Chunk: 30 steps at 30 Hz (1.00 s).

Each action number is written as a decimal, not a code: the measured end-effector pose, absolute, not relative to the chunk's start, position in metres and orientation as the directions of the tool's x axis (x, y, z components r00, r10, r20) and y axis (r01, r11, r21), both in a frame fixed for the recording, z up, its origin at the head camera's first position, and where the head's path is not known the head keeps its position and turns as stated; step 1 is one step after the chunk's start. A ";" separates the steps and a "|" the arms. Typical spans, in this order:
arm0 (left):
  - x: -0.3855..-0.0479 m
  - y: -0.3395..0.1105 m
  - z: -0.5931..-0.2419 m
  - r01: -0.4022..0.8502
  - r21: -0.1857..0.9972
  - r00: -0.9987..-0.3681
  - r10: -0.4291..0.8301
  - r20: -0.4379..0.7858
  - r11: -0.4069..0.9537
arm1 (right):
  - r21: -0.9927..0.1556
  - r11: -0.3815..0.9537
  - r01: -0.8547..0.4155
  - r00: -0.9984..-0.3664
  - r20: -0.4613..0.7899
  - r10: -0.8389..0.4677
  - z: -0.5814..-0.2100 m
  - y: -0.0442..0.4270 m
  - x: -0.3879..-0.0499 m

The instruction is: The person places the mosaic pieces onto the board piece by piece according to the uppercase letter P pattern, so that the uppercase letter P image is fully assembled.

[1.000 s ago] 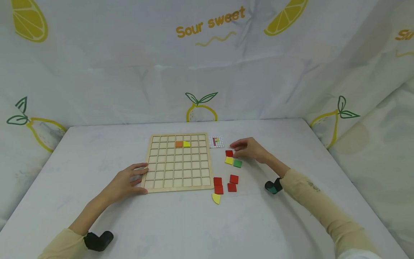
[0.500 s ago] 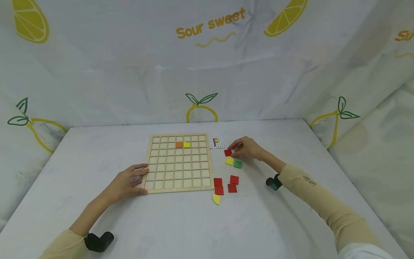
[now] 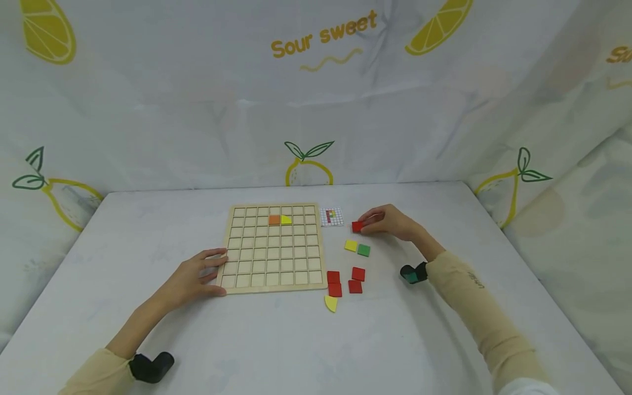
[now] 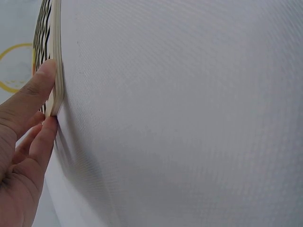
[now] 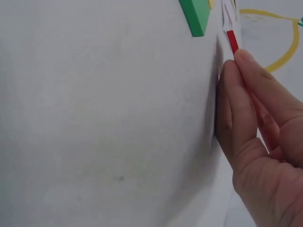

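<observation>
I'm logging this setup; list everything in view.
Board: 1, pale wood, on the table
Card: 1, white, right of the board
Orange tile: 1, orange, on the board
Green tile: 1, green, right of the board
Yellow tiles: 3, yellow, one on the board, two on the table
Red tiles: 5, red, four on the table, one held
Table: 1, white, underneath
Cloth: count unclear, white, lemon-printed, behind
Cameras: 2, black, on wrists
Sleeves: 2, beige, on forearms
Left hand: 1, at the board's left edge
Right hand: 1, pinching a red tile

Head view looks down, towards twelve o'clock; close up, left wrist shares its board (image 3: 273, 253), right its red tile (image 5: 232, 40).
</observation>
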<state>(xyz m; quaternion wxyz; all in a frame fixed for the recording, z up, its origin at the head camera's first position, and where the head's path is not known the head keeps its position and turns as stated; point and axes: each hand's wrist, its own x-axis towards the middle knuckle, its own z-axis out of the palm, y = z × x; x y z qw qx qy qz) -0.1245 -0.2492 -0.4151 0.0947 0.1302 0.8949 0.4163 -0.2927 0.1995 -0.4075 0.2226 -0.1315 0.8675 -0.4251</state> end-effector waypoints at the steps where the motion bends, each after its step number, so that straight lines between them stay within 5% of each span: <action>1: -0.125 -0.249 -0.415 0.153 0.771 -0.948 0.312 -0.063 0.618 | -0.802 0.597 -0.008 -0.868 -0.290 -0.402 -0.408 0.200 -0.293; 11: -0.124 -0.248 -0.413 0.149 0.775 -0.949 0.310 -0.063 0.615 | -0.829 0.518 0.210 -0.879 -0.392 -0.271 -0.410 0.198 -0.296; 30: -0.125 -0.249 -0.415 0.132 0.779 -0.950 0.302 -0.077 0.613 | -0.894 0.372 0.250 -0.885 -0.367 -0.286 -0.406 0.154 -0.294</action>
